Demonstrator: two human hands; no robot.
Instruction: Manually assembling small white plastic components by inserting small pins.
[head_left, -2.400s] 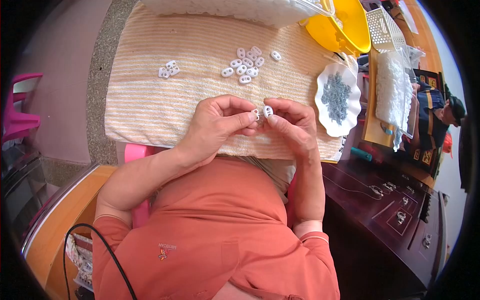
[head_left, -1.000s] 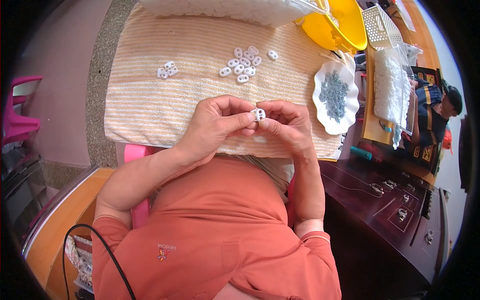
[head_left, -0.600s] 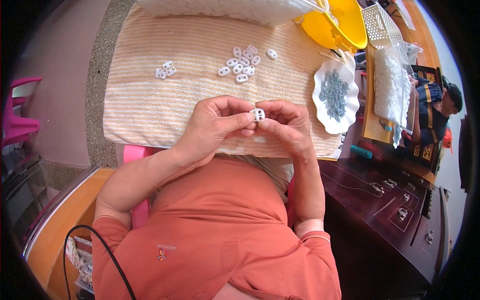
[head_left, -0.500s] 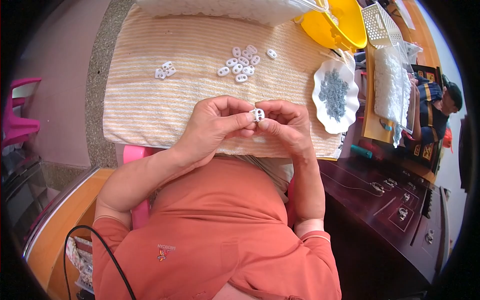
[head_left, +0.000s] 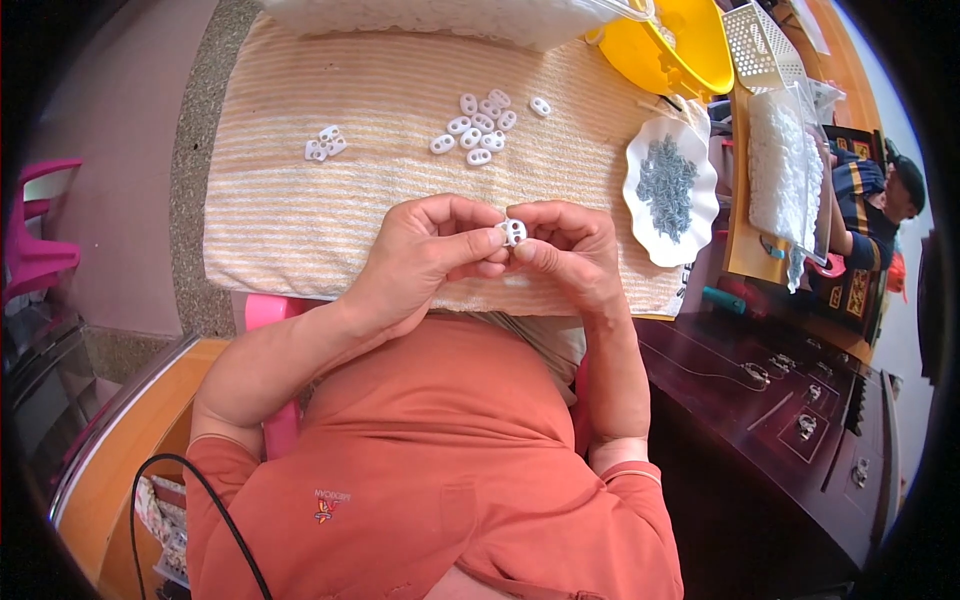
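Between my two hands is a small white two-hole plastic cord lock (head_left: 516, 232), held up over the near part of the striped towel (head_left: 300, 220). My left hand (head_left: 425, 245) pinches its left side between thumb and fingers. On its right, my right hand (head_left: 572, 250) grips it with thumb and forefinger. My fingertips hide part of it. Beyond my hands lies a loose group of white oval two-hole pieces (head_left: 482, 123), with a single one (head_left: 540, 106) apart to its right. A small cluster of white pieces (head_left: 326, 144) sits farther left.
A white scalloped dish (head_left: 706, 190) of small grey-blue, spring-like parts stands right of my hands. Behind it are a yellow basin (head_left: 690, 60), a white perforated basket (head_left: 755, 50) and a clear box of white pieces (head_left: 785, 180). A bulging translucent bag (head_left: 440, 20) lies along the far edge. Another person (head_left: 870, 210) sits at right.
Both hands keep nearly the same hold on the cord lock. The towel and its pieces appear shifted very slightly left in the view. The person at right has moved an arm a little.
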